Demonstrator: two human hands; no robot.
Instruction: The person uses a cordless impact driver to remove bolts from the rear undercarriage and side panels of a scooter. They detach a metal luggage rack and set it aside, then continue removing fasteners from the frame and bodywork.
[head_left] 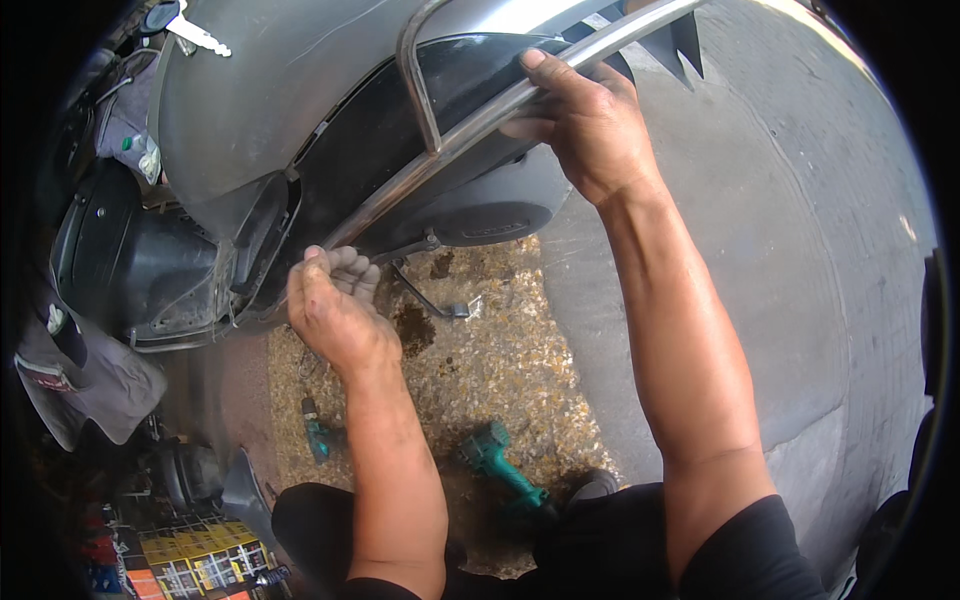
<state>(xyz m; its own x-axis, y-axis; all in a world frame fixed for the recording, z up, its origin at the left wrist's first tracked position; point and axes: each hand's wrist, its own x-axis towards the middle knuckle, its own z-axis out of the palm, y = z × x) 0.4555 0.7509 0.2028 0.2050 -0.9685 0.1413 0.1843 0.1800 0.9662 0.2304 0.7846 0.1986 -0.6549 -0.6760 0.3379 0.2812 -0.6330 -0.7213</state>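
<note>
Pipe (480, 122) is gripped by my R hand (597, 125), thumb over, while L hand (335, 305) has fingers curled abt its near end, beside grey scooter (270, 110).

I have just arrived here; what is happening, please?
A person is handling a tubular metal rail beside a scooter. The right hand grips its upper part; the left hand holds it near the lower end. Two teal power tools lie on the speckled floor. Whether the rail is fastened is unclear.
</note>
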